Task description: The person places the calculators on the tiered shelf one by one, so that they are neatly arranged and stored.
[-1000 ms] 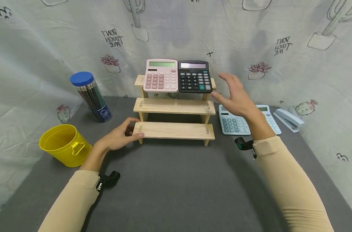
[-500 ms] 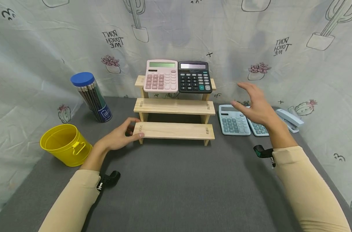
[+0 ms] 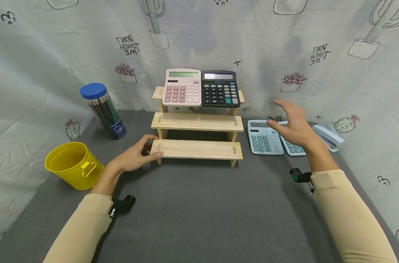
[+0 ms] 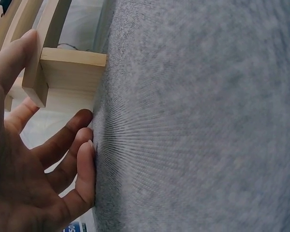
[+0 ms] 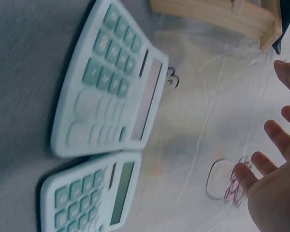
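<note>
A three-step wooden shelf stand (image 3: 199,149) stands in the middle of the head view. My left hand (image 3: 133,155) grips the left end of its lowest step, thumb at the front edge; in the left wrist view the lower fingers (image 4: 86,164) are bent near the grey cloth. On the top step lean a pink calculator (image 3: 182,87) and a black calculator (image 3: 220,88), side by side. My right hand (image 3: 295,124) hovers with spread fingers above two light-blue calculators, the left one (image 3: 264,138) and the right one (image 3: 293,149), which the hand partly covers. It holds nothing.
A light-blue stapler (image 3: 329,137) lies at the right, partly behind the right hand. To the left stand a blue-lidded tub of pencils (image 3: 104,109) and a yellow bucket (image 3: 74,166). A printed cloth (image 3: 199,36) hangs behind the grey table (image 3: 199,212).
My right hand has moved right, away from the black calculator, and slightly down, uncovering the left light-blue calculator. The left hand keeps its hold on the stand.
</note>
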The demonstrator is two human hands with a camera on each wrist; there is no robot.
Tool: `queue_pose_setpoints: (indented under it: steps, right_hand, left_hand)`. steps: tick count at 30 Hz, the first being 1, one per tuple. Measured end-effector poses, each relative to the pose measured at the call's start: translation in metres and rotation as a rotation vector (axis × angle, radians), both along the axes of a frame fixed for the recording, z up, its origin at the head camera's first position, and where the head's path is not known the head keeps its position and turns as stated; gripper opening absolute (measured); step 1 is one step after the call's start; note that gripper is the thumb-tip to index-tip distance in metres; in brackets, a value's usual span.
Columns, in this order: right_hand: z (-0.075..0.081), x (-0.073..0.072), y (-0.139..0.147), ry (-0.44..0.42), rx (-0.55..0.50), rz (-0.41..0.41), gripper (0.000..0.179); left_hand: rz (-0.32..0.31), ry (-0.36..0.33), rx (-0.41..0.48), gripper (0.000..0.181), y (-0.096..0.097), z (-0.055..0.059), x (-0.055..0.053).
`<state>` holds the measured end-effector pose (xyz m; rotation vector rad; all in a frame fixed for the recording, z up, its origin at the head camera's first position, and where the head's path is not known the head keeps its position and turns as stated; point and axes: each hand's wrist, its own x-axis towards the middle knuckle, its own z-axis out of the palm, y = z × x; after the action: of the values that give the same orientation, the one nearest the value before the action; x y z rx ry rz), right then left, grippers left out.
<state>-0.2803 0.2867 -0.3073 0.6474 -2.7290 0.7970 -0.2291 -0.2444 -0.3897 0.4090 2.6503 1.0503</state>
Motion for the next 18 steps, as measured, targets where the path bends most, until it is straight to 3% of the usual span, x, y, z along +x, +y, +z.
queue_pose_setpoints:
  steps: [9, 18]
  right_hand:
    - [0.006, 0.0, -0.04, 0.001, -0.073, 0.052, 0.068]
    - [0.008, -0.004, -0.071, -0.03, -0.063, 0.118, 0.067]
  left_hand:
    - [-0.008, 0.012, 0.012, 0.072, -0.001, -0.002, 0.0]
    - [0.0, 0.015, 0.02, 0.072, -0.001, -0.001, 0.0]
